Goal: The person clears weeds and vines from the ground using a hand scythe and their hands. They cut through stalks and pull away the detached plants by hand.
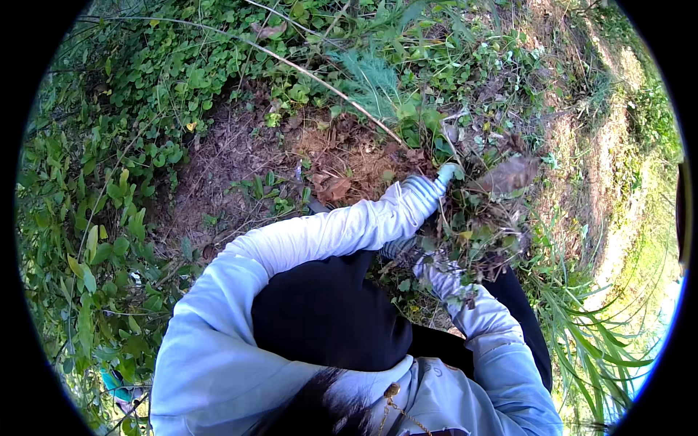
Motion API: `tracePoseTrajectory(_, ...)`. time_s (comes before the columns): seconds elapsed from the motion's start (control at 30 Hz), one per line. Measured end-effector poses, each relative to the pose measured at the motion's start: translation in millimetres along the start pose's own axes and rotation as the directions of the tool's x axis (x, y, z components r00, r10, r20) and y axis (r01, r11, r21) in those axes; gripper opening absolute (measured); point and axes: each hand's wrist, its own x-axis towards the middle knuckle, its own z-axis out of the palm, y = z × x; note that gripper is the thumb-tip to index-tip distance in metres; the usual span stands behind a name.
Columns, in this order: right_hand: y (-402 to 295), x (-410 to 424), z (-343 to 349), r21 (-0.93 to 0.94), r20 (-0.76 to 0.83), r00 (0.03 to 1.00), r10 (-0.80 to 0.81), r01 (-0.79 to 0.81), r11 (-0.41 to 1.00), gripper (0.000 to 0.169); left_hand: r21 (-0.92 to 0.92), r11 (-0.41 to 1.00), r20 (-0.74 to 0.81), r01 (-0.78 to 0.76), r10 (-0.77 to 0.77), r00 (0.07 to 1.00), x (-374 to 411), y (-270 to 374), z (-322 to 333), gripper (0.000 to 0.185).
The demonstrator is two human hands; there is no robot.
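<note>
My left hand (446, 173), in a pale glove with a striped cuff, is closed at the upper left edge of a tangled clump of weeds and dry leaves (491, 212). Parts of the clump look blurred, and it hangs in front of my right forearm. My right hand (399, 248), also in a striped glove, is low beneath my left wrist. Its fingers are hidden by my left arm and leaves, so its hold cannot be made out. Below the left wrist, brown leaf litter (334, 188) covers bare soil (229, 158).
Dense leafy ground cover (180, 82) grows ahead and along the left. A long thin bare stem (327, 84) arches down towards the clump. Feathery green foliage (373, 76) stands ahead. Long grass blades (594, 343) rise at right. Black trousers (518, 321) show beside my right arm.
</note>
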Motion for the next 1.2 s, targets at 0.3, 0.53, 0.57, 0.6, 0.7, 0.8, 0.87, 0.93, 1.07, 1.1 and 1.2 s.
tracePoseTrajectory(0.3,49.7,46.6,-48.5,0.601,0.797,0.571,-0.196,-0.783,0.160,0.029,-0.205,0.751,-0.061,0.628,-0.650,0.758,38.5,-40.8,-15.9,0.084)
tracePoseTrajectory(0.53,48.0,72.4,-46.0,0.562,0.815,0.536,-0.221,-0.824,0.073,0.031,-0.732,0.681,-0.326,0.031,-0.390,0.861,94.7,-229.4,66.8,0.068)
tracePoseTrajectory(0.57,48.4,62.9,-39.9,0.527,0.840,0.507,-0.194,-0.847,0.070,0.031,-0.643,0.744,-0.184,0.185,-0.384,0.905,112.2,-205.1,63.8,0.063)
tracePoseTrajectory(0.6,55.2,69.5,-42.5,0.523,0.838,0.498,-0.223,-0.850,0.066,0.032,-0.561,0.781,-0.100,0.275,-0.394,0.914,115.1,-202.1,56.7,0.059)
tracePoseTrajectory(0.7,63.1,83.7,-52.3,0.519,0.837,0.493,-0.238,-0.852,0.061,0.032,-0.550,0.755,0.006,0.357,-0.423,0.906,93.6,-202.3,55.0,0.048)
tracePoseTrajectory(0.8,62.3,80.2,-45.2,0.540,0.831,0.516,-0.210,-0.838,0.075,0.034,-0.375,0.839,0.025,0.396,-0.417,0.908,78.5,-182.5,51.3,0.048)
tracePoseTrajectory(0.87,65.0,76.6,-39.6,0.500,0.855,0.470,-0.221,-0.859,0.108,0.037,-0.033,0.938,0.057,0.344,-0.342,0.938,69.7,-118.2,11.2,0.047)
tracePoseTrajectory(0.93,57.5,82.6,-37.5,0.469,0.869,0.429,-0.246,-0.873,0.136,0.041,0.255,0.925,0.014,0.281,-0.294,0.956,49.2,-65.1,-30.7,0.047)
tracePoseTrajectory(1.07,59.3,85.3,-48.3,0.533,0.838,0.508,-0.199,-0.840,0.098,0.041,0.046,0.984,-0.071,0.173,-0.169,0.983,53.8,-35.9,-52.3,0.049)
tracePoseTrajectory(1.1,57.0,84.3,-45.8,0.515,0.849,0.491,-0.196,-0.852,0.094,0.043,-0.193,0.979,-0.060,0.066,-0.079,0.995,65.2,-18.2,-33.0,0.052)
tracePoseTrajectory(1.2,46.9,78.9,-40.2,0.614,0.789,0.607,-0.093,-0.783,0.101,0.054,-0.271,0.960,0.041,-0.070,0.084,0.996,94.8,33.6,-20.6,0.057)
